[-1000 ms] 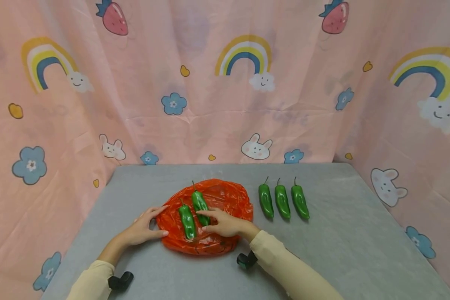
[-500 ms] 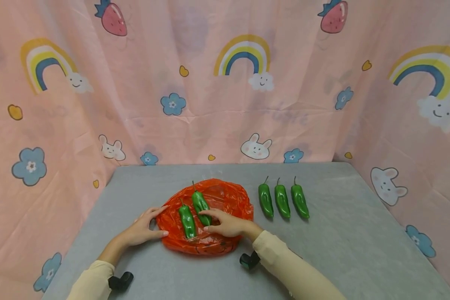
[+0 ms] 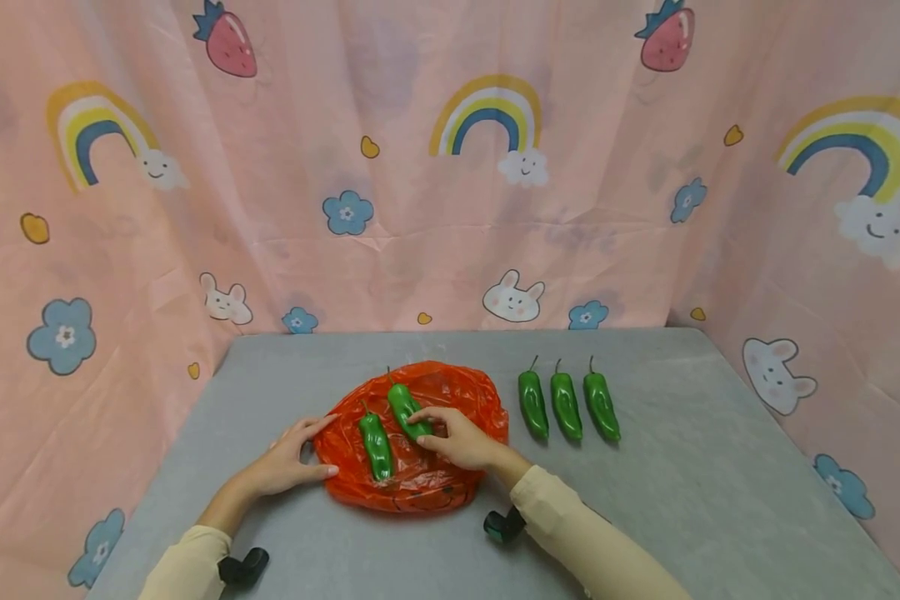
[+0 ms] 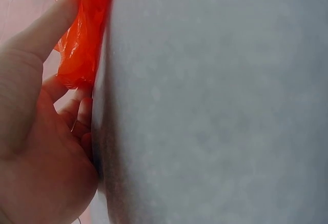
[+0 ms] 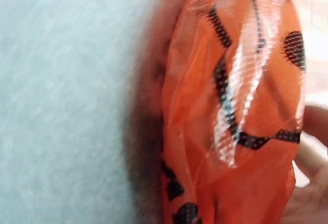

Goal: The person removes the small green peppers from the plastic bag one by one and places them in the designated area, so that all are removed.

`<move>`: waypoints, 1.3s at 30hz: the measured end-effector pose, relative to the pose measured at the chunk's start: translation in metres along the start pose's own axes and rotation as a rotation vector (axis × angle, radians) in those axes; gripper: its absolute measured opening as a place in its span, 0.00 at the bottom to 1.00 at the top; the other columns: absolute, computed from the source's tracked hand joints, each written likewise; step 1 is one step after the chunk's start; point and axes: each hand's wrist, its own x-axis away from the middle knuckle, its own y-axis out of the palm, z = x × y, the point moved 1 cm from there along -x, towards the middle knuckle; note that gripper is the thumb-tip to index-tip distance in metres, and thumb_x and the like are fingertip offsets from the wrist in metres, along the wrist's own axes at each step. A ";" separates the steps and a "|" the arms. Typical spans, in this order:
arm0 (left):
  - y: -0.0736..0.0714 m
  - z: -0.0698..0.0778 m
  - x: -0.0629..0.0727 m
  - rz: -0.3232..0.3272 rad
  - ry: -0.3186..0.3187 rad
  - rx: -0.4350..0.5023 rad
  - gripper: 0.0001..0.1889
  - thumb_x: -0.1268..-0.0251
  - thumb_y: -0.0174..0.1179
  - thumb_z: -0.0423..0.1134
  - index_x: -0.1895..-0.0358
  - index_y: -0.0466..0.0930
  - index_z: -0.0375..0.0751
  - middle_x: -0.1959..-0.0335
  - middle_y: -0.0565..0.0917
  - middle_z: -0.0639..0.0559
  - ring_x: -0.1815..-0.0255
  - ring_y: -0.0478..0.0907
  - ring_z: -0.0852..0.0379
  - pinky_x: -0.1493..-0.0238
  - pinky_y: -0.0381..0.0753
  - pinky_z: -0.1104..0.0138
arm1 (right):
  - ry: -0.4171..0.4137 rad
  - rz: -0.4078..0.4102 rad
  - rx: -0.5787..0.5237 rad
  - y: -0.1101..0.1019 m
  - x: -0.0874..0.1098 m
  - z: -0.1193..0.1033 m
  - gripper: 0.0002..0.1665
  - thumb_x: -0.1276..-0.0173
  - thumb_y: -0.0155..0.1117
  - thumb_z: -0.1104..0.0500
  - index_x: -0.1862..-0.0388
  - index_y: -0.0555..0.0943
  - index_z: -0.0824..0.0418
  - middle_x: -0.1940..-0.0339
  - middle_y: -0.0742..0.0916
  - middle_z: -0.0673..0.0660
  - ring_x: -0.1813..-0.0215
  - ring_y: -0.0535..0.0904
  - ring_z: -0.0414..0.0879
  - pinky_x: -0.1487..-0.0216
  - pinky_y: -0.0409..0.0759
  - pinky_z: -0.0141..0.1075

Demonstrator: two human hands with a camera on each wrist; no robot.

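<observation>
A crumpled orange-red plastic bag (image 3: 457, 392) lies on the grey table, with two green chili peppers on it. My right hand (image 3: 461, 440) pinches the lower end of the farther chili pepper (image 3: 402, 403) between thumb and fingers; its stem points away from me. The nearer chili pepper (image 3: 377, 450) lies to its left. My left hand (image 3: 285, 458) rests at the bag's left edge, thumb and fingers spread along it. In the left wrist view the thumb (image 4: 48, 26) lies against the red plastic. Black markings show on the bag (image 5: 241, 106) in the right wrist view.
Three more green chili peppers (image 3: 565, 407) lie in a row right of the bag, stems pointing away. The grey table (image 3: 705, 467) ends at a pink printed curtain (image 3: 420, 250) behind and on both sides. A black wrist device (image 3: 504, 525) hangs by the right sleeve.
My right hand's fingers have drawn in round the farther chili pepper, and it has shifted slightly right. My left hand stays at the bag's edge.
</observation>
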 end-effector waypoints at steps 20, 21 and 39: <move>-0.001 0.001 0.004 0.015 0.014 0.010 0.46 0.41 0.71 0.55 0.21 0.61 0.46 0.29 0.68 0.38 0.28 0.62 0.33 0.33 0.54 0.28 | 0.008 0.228 -0.217 -0.012 0.009 -0.010 0.31 0.23 0.47 0.73 0.24 0.65 0.60 0.29 0.69 0.74 0.50 0.83 0.63 0.46 0.82 0.51; -0.001 0.001 0.004 0.014 0.014 0.010 0.46 0.41 0.71 0.55 0.21 0.61 0.46 0.29 0.68 0.38 0.28 0.62 0.33 0.33 0.54 0.28 | 0.004 0.227 -0.224 -0.013 0.010 -0.011 0.31 0.23 0.46 0.74 0.23 0.63 0.60 0.28 0.68 0.74 0.51 0.82 0.63 0.46 0.82 0.51; 0.000 0.003 0.003 0.008 0.006 0.014 0.46 0.41 0.71 0.56 0.21 0.61 0.47 0.29 0.68 0.39 0.27 0.61 0.33 0.33 0.54 0.28 | -0.011 0.192 -0.235 -0.028 0.033 -0.014 0.29 0.22 0.53 0.66 0.25 0.67 0.57 0.28 0.69 0.71 0.48 0.83 0.65 0.42 0.82 0.52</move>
